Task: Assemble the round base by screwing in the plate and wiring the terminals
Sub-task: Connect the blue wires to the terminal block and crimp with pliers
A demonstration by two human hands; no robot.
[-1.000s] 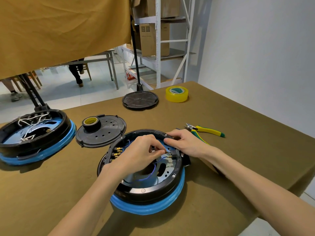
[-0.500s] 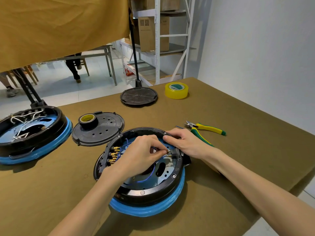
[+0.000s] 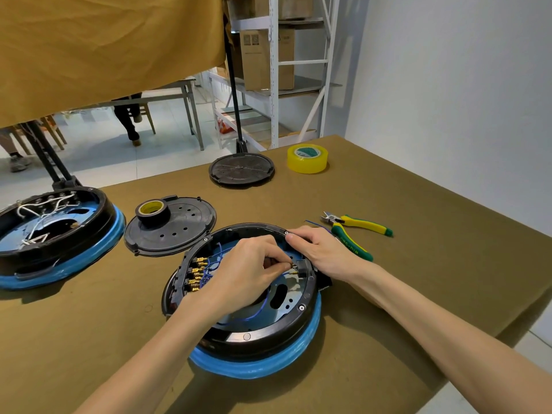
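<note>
Both hands keep their places: left hand [image 3: 254, 264] still pinches, seemingly, a brass terminal [image 3: 294, 266]; right hand [image 3: 321, 249] grips the round base [image 3: 268, 333] rim, wiring unfinished.

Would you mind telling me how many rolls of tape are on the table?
2. A yellow tape roll sits near the table's far edge, and a black tape roll stands on the loose black cover beside the base being wired. Others may be out of view.

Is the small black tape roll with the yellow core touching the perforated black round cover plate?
Touching: in the head view the black tape roll sits on the black cover plate.
</note>
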